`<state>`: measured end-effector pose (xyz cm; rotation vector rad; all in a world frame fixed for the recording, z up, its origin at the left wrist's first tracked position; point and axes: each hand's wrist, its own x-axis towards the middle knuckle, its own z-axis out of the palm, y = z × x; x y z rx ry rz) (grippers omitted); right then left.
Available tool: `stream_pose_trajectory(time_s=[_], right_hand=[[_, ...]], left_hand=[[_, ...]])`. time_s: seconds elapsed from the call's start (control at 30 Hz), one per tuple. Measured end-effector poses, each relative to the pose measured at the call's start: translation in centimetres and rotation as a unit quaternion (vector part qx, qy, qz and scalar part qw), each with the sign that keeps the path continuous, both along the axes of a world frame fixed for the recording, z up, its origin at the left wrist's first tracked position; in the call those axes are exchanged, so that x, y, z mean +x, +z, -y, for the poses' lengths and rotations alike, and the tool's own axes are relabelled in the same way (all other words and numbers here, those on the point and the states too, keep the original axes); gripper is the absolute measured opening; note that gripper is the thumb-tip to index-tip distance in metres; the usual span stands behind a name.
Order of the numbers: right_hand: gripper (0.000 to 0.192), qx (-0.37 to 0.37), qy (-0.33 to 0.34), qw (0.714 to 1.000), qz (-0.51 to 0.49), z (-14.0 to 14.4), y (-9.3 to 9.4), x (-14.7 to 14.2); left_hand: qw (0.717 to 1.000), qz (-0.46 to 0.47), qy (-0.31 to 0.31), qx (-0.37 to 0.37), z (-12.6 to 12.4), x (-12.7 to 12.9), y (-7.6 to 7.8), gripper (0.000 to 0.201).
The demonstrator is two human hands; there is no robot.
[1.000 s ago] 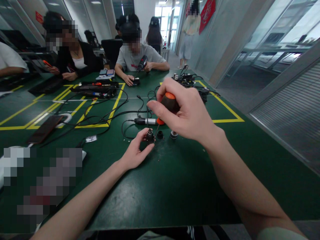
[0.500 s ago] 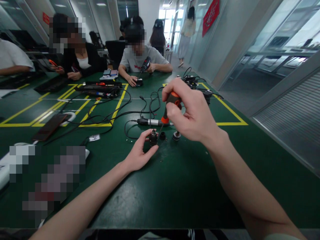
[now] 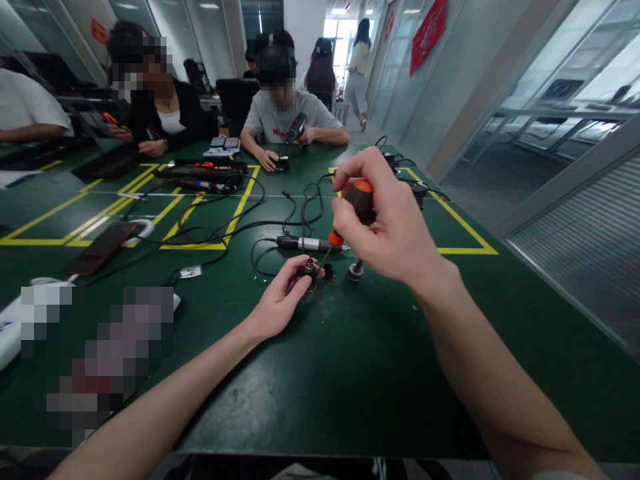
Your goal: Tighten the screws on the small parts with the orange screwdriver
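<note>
Head-camera view over a green work table: the left hand pinches a small round black-and-metal connector between thumb and fingertips, pressing it down on the table so it likely cannot turn, while the right hand is wrapped tight around the black-and-orange handle of a screwdriver — its thin shaft slants down and left so the tip meets the top of the held part, a grip that seems chosen for twisting with downward pressure. That connector sits near the middle of the table, straight ahead of the person, short and cylindrical with a dark body and a bright metal crown; finer detail is too small to make out. Just to its right lie a black ring piece and, a little further, a second metal-topped fitting — apparently set within easy reach. Just behind them rests a slim black-and-silver pen-shaped tool on a cable, amid loose black wires crossing yellow floor-style tape lines. Across the table other seated people work, one holding a power driver, while a dark phone lies at the left
</note>
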<state>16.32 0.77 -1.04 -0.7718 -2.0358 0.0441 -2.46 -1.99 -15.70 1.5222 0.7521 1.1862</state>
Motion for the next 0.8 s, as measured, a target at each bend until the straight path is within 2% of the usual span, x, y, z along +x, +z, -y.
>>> stream_pose_trajectory(time_s=[0.13,0.33,0.43,0.57,0.8], right_hand=[[0.005,-0.008,-0.006,1.0,0.0,-0.09,-0.03,0.01],[0.017,-0.005,-0.014,1.0,0.0,-0.04,0.1,-0.1],[0.017,-0.009,-0.016,1.0,-0.001,-0.02,0.13,-0.11],[0.005,-0.011,-0.007,1.0,-0.002,-0.06,0.07,-0.07],[0.007,-0.024,-0.004,1.0,-0.005,0.06,0.09,-0.15]], left_hand=[[0.999,-0.026,0.001,0.025,-0.19,-0.17,-0.05,0.036],[0.994,-0.079,0.011,0.078,-0.27,-0.42,-0.71,0.05],[0.995,-0.077,0.006,0.07,-0.27,-0.47,-0.75,0.05],[0.996,-0.074,-0.003,0.051,-0.3,-0.53,-0.58,0.051],[0.997,-0.064,-0.01,0.039,-0.3,-0.55,-0.34,0.051]])
